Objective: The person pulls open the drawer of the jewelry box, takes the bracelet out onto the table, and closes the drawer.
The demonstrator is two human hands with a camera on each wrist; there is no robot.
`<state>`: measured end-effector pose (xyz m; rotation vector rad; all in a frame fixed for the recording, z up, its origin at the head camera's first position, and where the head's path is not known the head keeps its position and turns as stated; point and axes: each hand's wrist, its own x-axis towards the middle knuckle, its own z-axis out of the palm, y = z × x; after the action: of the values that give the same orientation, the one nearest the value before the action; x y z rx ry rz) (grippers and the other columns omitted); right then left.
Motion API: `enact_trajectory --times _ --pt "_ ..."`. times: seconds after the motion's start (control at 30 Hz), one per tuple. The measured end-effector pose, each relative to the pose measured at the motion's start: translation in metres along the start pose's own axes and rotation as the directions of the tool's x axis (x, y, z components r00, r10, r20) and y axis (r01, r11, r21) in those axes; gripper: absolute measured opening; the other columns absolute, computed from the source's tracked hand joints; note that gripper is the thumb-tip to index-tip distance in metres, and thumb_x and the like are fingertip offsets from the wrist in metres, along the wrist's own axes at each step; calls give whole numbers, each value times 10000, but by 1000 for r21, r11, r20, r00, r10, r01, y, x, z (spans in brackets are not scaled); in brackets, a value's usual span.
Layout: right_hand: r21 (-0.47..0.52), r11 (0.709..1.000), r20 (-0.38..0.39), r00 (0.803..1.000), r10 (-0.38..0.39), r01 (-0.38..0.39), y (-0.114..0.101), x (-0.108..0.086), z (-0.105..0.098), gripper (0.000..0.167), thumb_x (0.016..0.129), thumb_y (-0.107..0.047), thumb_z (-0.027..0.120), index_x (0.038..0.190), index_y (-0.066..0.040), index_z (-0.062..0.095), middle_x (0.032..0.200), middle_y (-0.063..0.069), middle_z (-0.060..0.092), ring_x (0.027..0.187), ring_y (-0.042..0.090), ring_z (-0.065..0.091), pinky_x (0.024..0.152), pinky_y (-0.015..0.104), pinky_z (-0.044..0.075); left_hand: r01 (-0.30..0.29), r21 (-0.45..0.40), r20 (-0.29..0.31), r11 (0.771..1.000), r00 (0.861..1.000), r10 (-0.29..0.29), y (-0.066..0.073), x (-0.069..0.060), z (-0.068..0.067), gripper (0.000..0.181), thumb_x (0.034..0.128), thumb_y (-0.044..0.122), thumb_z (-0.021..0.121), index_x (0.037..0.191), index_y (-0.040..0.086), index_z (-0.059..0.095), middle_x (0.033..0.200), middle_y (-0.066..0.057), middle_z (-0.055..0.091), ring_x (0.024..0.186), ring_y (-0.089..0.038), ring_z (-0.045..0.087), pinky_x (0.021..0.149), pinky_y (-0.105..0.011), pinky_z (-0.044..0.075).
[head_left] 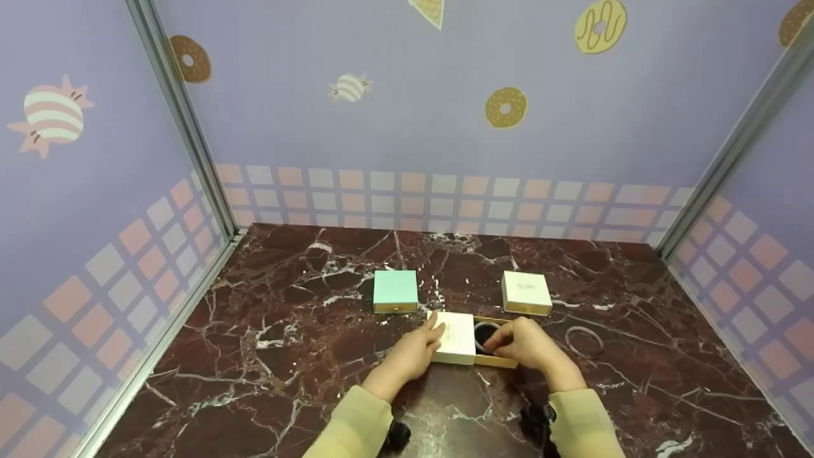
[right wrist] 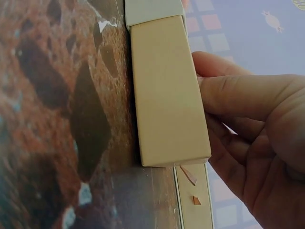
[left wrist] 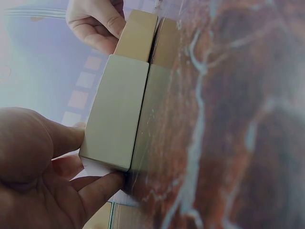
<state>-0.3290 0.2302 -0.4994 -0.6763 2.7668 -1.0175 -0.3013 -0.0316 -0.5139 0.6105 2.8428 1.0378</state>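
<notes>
Walls (head_left: 286,127): lilac bg panels w/ printed donuts & sweets up top, pink/white checks lower down; we see metal posts (head_left: 184,121) at upper left & upper right of the frame.
Tabletop (head_left: 286,394): dark red-brown marble look, white veins, fills the lower half; small white specks nr ctr.
Cream box (head_left: 456,334): our main item, flat on the table, lower ctr of the frame, a bit R of the middle; cover on its L part.
Drawer (head_left: 496,361): gold-tan, partly out of the cover toward frame R; in the R wrist view we get its long side & a thin tan tab (right wrist: 188,175) at the end.
Ring in drawer (head_left: 478,336): we make out part of a pale ring round a dark middle; fingers hide the rest.
L hand (head_left: 413,350): we see thumb & fingers bent round the cover's L end, gripping it; gap is abt the box's thickness.
R hand (head_left: 528,343): over the drawer's R part, fingers bent down inside, tips close together by the ring; can't tell if they pinch it or only touch.
Loose ring (head_left: 568,340): pale, flat on the table, right of ctr, just beyond the R hand.
Teal box (head_left: 395,289): closed, ctr of the frame, up-left of the cream one.
2nd cream box (head_left: 526,289): closed too, right of ctr, behind the R hand, apart from it.
Cuffs (head_left: 356,423): pale yellow, bottom edge; we spot black wrist gear (head_left: 399,434) under them.
</notes>
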Motion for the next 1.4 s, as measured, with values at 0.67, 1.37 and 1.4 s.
enact_trajectory --times 0.67,1.37,1.4 --pt "-126 987 -12 995 -103 100 -1 2 3 175 838 15 747 971 -58 833 968 79 810 844 110 686 722 239 574 -9 1 -18 1000 1000 9 0 0 1 466 1034 107 573 1490 22 523 1645 -214 353 1408 -452 497 1194 -536 418" --pt "-89 995 -38 998 -54 50 -1 0 -1 140 809 32 800 907 -62 837 948 91 810 868 175 719 746 278 612 4 -18 1 1000 1000 -4 -1 0 1 477 1046 110 560 1511 27 496 1668 -199 314 1442 -429 465 1203 -520 413" --pt "-82 995 -39 998 -54 51 -1 -1 -1 140 807 33 802 908 -57 836 946 94 809 867 175 719 741 265 607 4 -16 0 1000 1000 -4 -1 0 1 476 1045 110 562 1510 27 497 1667 -197 314 1439 -429 467 1202 -519 413"
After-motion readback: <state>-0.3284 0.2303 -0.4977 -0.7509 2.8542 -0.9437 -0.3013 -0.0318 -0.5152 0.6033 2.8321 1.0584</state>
